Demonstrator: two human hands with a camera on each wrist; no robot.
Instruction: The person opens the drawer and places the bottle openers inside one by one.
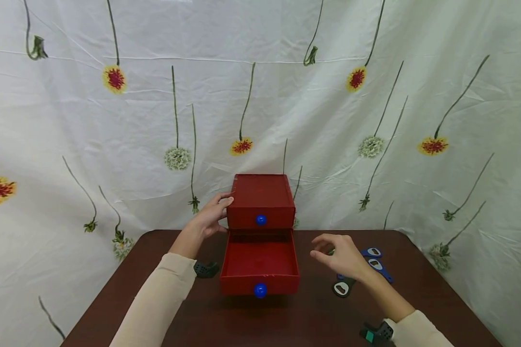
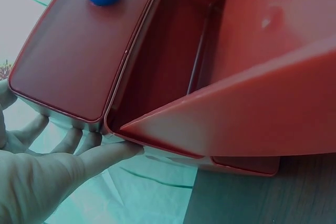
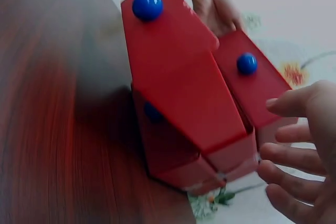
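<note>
A small red chest of drawers [image 1: 263,190] with round blue knobs stands on the table. Its middle drawer [image 1: 260,284] is pulled out, while the top drawer [image 2: 68,51] and the bottom drawer [image 3: 163,140] are in. My left hand [image 1: 210,215] rests against the chest's left side, fingers spread along the wall in the left wrist view. To the right of the drawer, my right hand [image 1: 340,253] hovers with loosely bent fingers and holds nothing. Beneath and beside it lie several bottle openers, including a blue one [image 1: 386,274] and a black one [image 1: 341,288], partly hidden by that hand.
The dark brown table [image 1: 156,274] has rounded far corners. Right behind it hangs a white cloth [image 1: 312,111] printed with flowers. The drawer's front sticks out over the tabletop toward me, between my two arms.
</note>
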